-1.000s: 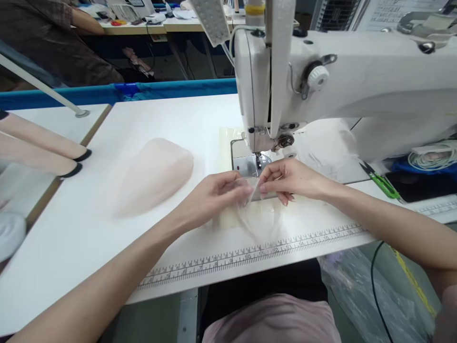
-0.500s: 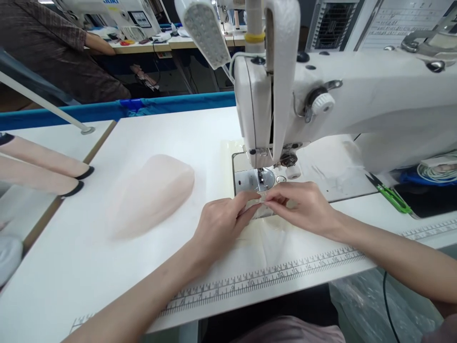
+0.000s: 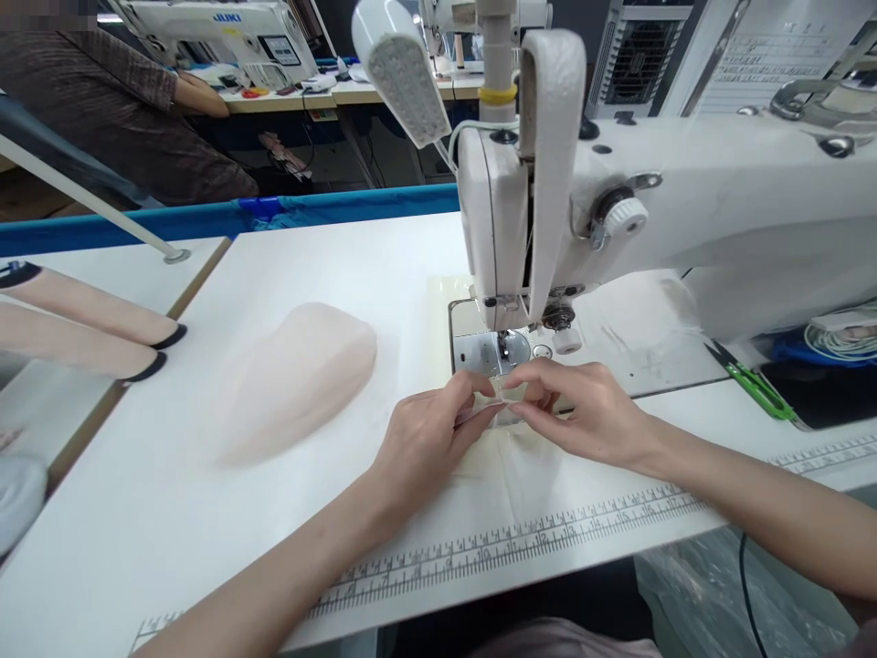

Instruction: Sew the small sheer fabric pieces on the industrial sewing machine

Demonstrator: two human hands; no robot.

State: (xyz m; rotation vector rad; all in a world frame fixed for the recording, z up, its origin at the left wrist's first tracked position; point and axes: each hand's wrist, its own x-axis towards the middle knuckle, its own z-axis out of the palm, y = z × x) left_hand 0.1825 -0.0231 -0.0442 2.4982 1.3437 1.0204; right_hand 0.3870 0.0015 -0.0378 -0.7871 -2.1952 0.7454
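My left hand [image 3: 428, 439] and my right hand [image 3: 582, 411] meet just in front of the presser foot [image 3: 505, 345] of a white sewing machine [image 3: 658, 219]. Both pinch the top edge of a thin, nearly see-through piece of fabric [image 3: 524, 466] that trails toward me over the table. A small pale tab [image 3: 511, 391] shows between the fingertips. Left of my hands a stack of sheer peach fabric pieces [image 3: 294, 379] lies on the white table [image 3: 343, 265].
Green thread snips [image 3: 750, 379] lie right of the machine bed. A printed ruler [image 3: 521, 539] runs along the table's front edge. Peach pieces with black tips [image 3: 82, 320] rest on the left side table. Another person [image 3: 116, 119] sits at a bench beyond.
My hands drew closer together at the presser foot, fingertips now touching over the fabric's edge. The view tilted up slightly.
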